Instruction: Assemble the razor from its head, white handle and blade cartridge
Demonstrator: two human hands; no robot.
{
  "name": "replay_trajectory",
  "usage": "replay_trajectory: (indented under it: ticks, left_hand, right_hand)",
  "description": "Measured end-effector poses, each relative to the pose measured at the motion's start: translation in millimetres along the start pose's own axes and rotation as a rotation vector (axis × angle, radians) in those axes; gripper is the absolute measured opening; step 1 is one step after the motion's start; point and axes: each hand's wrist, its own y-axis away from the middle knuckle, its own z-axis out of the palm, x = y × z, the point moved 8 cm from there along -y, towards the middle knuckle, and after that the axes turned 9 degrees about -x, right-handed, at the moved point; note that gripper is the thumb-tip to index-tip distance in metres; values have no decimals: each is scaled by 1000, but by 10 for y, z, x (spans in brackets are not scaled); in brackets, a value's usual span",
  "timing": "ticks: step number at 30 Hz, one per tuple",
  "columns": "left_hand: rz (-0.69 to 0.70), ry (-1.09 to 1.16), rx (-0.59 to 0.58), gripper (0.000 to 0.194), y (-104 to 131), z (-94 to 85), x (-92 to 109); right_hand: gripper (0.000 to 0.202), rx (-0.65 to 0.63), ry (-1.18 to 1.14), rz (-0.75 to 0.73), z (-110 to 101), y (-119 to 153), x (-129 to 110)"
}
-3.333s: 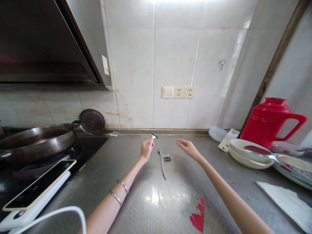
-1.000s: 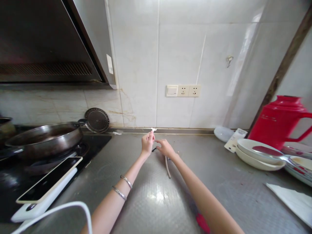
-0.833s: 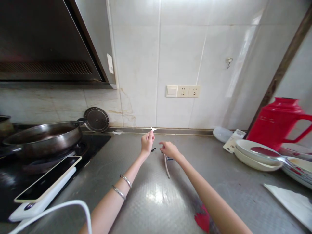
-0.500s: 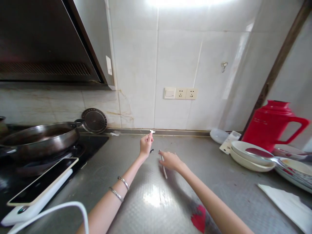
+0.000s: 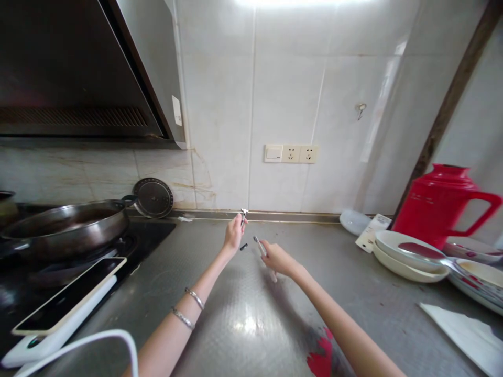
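Observation:
My left hand is closed around a small tool with a pale T-shaped head and a dark, slim neck; it looks like a razor, and the fingers hide its lower part. To its right, my right hand grips a slim pale toothbrush with a greyish head pointing up and left. The lower end of its handle is blurred below the fingers. Between the hands, a short black piece lies on the metal counter.
On the left, a steel pan sits on the stove near a phone on a white stand with a cable. On the right stand a red thermos, stacked bowls and a folded white paper.
My right hand has lifted the toothbrush from the counter, its head tipped up. The left hand has turned its tool so the T-shaped head and dark neck show more.

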Motion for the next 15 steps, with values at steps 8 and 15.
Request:
replay_trajectory:
  ticks: [8, 15]
  left_hand:
    - [-89, 3, -256, 26, -70, 96, 280]
    - [10, -30, -375, 27, 22, 208, 566]
  right_hand:
    - [38, 286, -333, -106, -920, 180, 388]
    - [35, 449, -362, -194, -1501, 567, 507]
